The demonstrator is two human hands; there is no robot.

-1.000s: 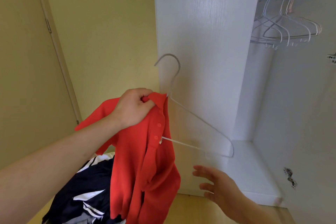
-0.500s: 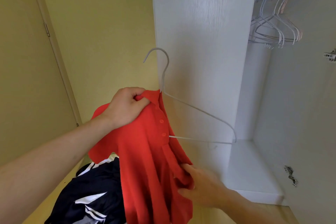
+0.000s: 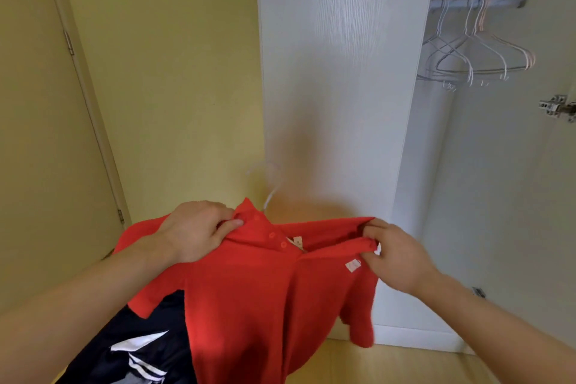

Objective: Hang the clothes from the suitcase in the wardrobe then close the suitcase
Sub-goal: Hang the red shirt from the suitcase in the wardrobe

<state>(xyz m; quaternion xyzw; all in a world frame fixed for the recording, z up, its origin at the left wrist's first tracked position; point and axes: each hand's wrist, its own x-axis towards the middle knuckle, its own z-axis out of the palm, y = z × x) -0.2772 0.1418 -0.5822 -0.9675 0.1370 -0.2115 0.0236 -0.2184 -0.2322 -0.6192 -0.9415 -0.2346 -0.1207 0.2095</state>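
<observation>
Both hands hold the red polo shirt (image 3: 261, 284) up before the open wardrobe (image 3: 339, 72): left hand (image 3: 193, 231) pinches the collar, right hand (image 3: 396, 252) pinches the shoulder. A blurred hanger hook (image 3: 268, 178) rises above the collar. In the wardrobe, empty hangers (image 3: 477, 56) hang on the rail (image 3: 477, 3).

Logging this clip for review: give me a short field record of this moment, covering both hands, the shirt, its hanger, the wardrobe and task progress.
left hand: left hand grips the collar of the red polo shirt
right hand: right hand pinches the shirt's other shoulder edge
hanger: blurred white hanger hook sticks up behind the collar
wardrobe: open, rail holds only empty hangers
other clothes: dark garment with white stripes lower left
suitcase: not in view
progress: shirt not yet hung
</observation>
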